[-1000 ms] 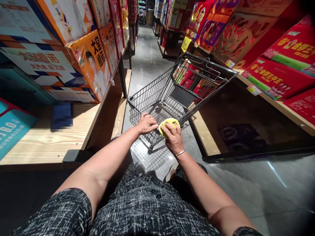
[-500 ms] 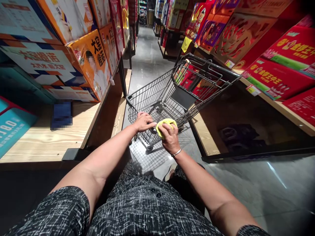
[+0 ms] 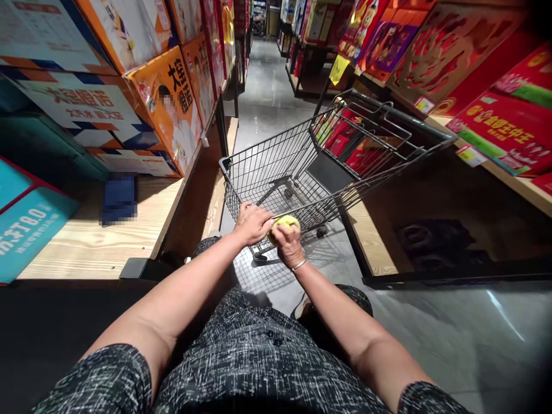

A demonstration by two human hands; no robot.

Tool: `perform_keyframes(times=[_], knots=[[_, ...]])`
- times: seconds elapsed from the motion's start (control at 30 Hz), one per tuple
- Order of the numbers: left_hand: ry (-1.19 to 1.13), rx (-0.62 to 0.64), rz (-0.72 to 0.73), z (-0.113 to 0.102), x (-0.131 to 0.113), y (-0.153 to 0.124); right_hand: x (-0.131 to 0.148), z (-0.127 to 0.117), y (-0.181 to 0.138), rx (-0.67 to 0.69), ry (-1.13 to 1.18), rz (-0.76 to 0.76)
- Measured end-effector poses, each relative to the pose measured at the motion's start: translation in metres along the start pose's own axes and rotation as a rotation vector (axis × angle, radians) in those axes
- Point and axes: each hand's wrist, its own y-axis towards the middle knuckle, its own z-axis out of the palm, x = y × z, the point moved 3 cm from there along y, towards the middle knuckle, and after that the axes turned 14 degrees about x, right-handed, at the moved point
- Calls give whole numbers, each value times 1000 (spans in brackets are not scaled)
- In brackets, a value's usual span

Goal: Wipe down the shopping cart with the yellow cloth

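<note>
A black wire shopping cart [image 3: 276, 138] stands askew before me, its near corner close to my hands. My left hand [image 3: 252, 223] is closed over the cart's near top rim, its fingertips partly hidden. Just right of it, my right hand [image 3: 290, 244], with a bracelet at the wrist, bunches a yellow cloth [image 3: 288, 221]. The cloth lies against the same rim, and part of it is covered by my fingers.
Stacked orange and white cartons [image 3: 164, 109] and a teal box [image 3: 34, 224] sit on the left wooden shelf [image 3: 86, 247], beside a blurred dark blue item [image 3: 119, 198]. Red gift boxes [image 3: 509, 126] line the right shelf. A grey-floored aisle [image 3: 269, 69] runs ahead.
The yellow cloth and my right hand have moved left along the rim, nearer my left hand. The cart's handle end appears farther right, and the view has shifted slightly.
</note>
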Motion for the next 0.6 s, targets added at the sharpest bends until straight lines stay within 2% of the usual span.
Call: perform_keyframes(times=[0.1, 0.17, 0.27, 0.33, 0.4, 0.47, 0.6], knots=[[43, 43, 31, 0, 7, -1, 12, 26, -16, 162, -30, -88], [39, 64, 73, -3, 13, 0, 6, 23, -16, 183, -41, -117], [9, 63, 93, -8, 19, 0, -13, -8, -1, 45, -20, -144], [-10, 69, 88, -9, 20, 1, -28, -32, 12, -78, -3, -88], [-32, 80, 77, -8, 21, 2, -39, -43, 21, -151, 1, 4], [-57, 93, 57, -8, 24, 5, -44, -36, 20, -141, 0, 82], [-96, 117, 25, -12, 38, 10, -38, 19, -6, 139, 36, 82]])
